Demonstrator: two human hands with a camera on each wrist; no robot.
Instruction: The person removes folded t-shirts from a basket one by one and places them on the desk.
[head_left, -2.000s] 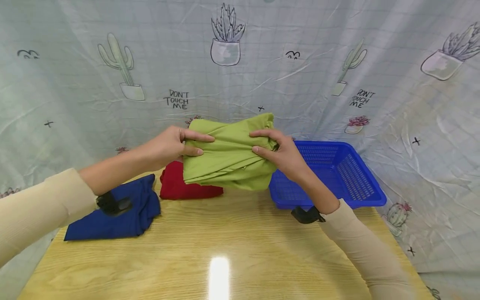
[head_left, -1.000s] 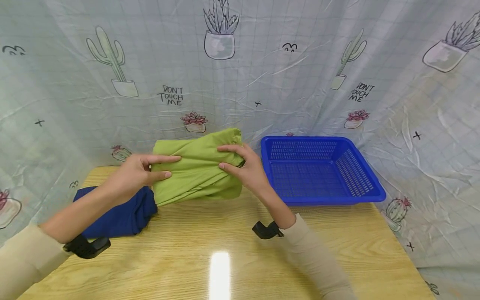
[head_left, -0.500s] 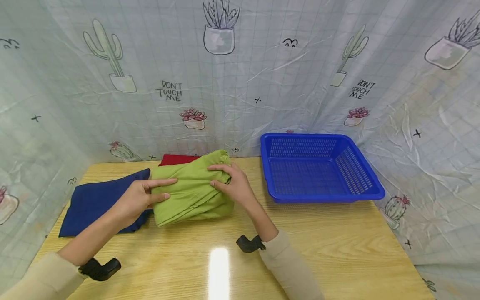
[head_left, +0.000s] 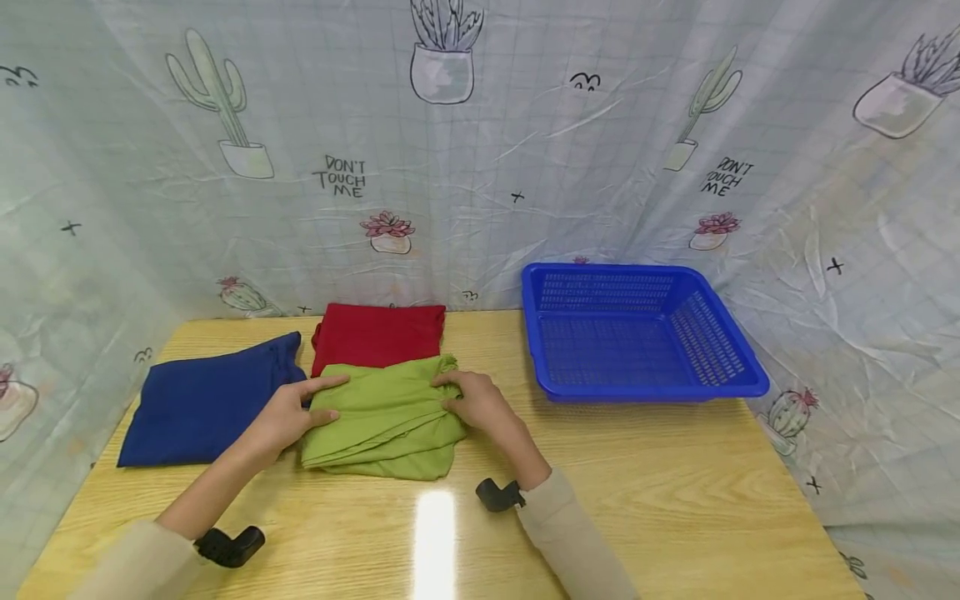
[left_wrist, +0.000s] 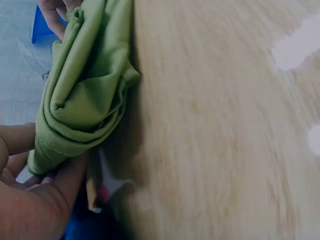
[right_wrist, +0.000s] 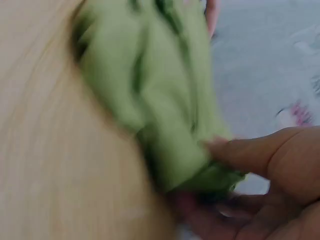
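Observation:
A folded lime-green garment point(head_left: 386, 421) lies at or just above the wooden table point(head_left: 675, 500), in front of the red one. My left hand point(head_left: 288, 412) pinches its left end, thumb and index finger on top; in the left wrist view other fingers of that hand point(left_wrist: 40, 205) reach under the stitched, rolled fold. At its right end my right hand point(head_left: 483, 402) grips the cloth. The blurred right wrist view shows this hand point(right_wrist: 280, 175) with the thumb over the green fabric point(right_wrist: 165, 105) and fingers beneath.
A folded navy-blue garment point(head_left: 202, 408) lies to the left, and a folded red garment point(head_left: 382, 333) sits behind the green one. A blue perforated plastic basket point(head_left: 645, 392) stands at the back right. A cactus-print curtain point(head_left: 480, 167) hangs behind the table.
Both hands have carried the green garment left and then down from the air to the table. The red garment behind it has come into fuller view.

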